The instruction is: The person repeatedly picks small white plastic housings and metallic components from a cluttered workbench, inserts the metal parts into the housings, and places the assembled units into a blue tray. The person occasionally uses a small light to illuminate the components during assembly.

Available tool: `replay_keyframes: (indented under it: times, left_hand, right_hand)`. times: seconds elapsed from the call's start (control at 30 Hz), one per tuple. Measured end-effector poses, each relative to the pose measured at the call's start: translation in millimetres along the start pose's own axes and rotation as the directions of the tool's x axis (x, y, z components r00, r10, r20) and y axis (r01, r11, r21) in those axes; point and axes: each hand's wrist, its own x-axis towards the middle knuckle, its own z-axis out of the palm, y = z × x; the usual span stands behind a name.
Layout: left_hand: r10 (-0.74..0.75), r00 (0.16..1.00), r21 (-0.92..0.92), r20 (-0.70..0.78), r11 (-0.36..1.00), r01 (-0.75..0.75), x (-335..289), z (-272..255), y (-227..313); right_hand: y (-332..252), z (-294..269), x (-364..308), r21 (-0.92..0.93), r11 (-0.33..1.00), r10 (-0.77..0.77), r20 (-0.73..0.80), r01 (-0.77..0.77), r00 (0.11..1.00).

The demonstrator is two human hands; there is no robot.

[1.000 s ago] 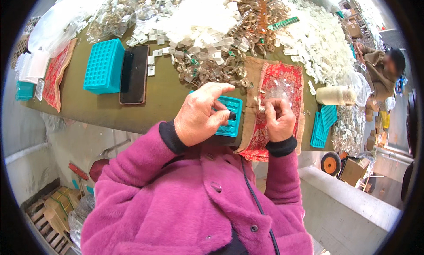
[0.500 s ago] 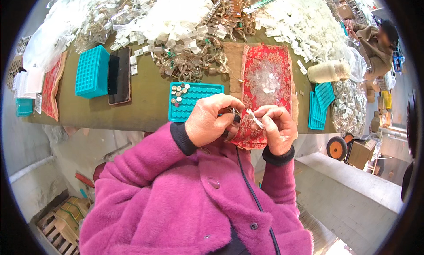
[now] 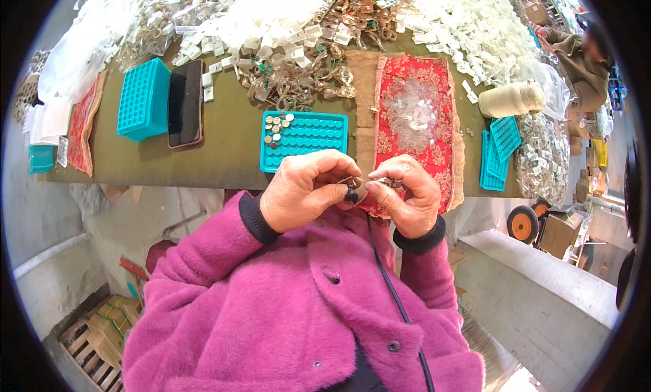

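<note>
My left hand (image 3: 298, 192) is closed in a pinch over a small dark piece (image 3: 351, 194), with thumb and forefinger pressed near it. Close beside it, my right hand (image 3: 412, 197) pinches a small shiny, pale piece (image 3: 389, 182), mostly covered by the fingers. The fingertips of both hands almost meet, and what joins the two pieces, if anything, cannot be made out. Just beyond my left hand lies a teal tray (image 3: 315, 144) of round wells, with several small round button-like pieces (image 3: 277, 127) at its left end. Past my right hand, a red patterned cloth (image 3: 434, 165) bears a heap of clear bits (image 3: 413, 114).
A stack of teal trays (image 3: 142, 100) and a dark phone (image 3: 185, 104) stand on the left. Piles of white pieces (image 3: 468, 36) and clear bagged items line the back. A cone of thread (image 3: 508, 99) and loose teal trays (image 3: 498, 154) lie right. Another person (image 3: 580, 66) sits far right.
My hands have drawn slightly nearer to each other and to my body. The pale piece in my right fingers is now more covered. The view has shifted a little.
</note>
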Motion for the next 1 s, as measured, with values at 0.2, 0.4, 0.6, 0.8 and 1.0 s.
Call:
replay_keyframes:
  times: [0.2,0.4,0.6,0.8,1.0]
  left_hand:
    - [0.624,0.779,0.689,0.063,0.538,-0.486,-11,-9,-2]
    - [0.628,0.778,0.723,0.022,0.527,-0.446,-25,-13,-4]
    - [0.093,0.989,-0.193,-0.112,0.975,-0.113,-36,-28,-20]
    - [0.422,0.899,0.321,-0.114,0.872,-0.369,-45,-37,-22]
    - [0.345,0.932,0.154,-0.115,0.933,-0.326,-48,-43,-19]
  right_hand:
    - [-11,23,-7,0.359,0.846,0.362,0.159,-0.395,0.919]
    - [-14,36,-8,0.269,0.891,0.33,0.171,-0.367,0.928]
    - [-16,49,-10,0.271,0.89,0.336,0.154,-0.367,0.929]
    - [-20,59,-7,0.211,0.881,0.384,0.203,-0.424,0.901]
    - [-25,63,2,0.03,0.963,0.255,0.223,-0.268,0.941]
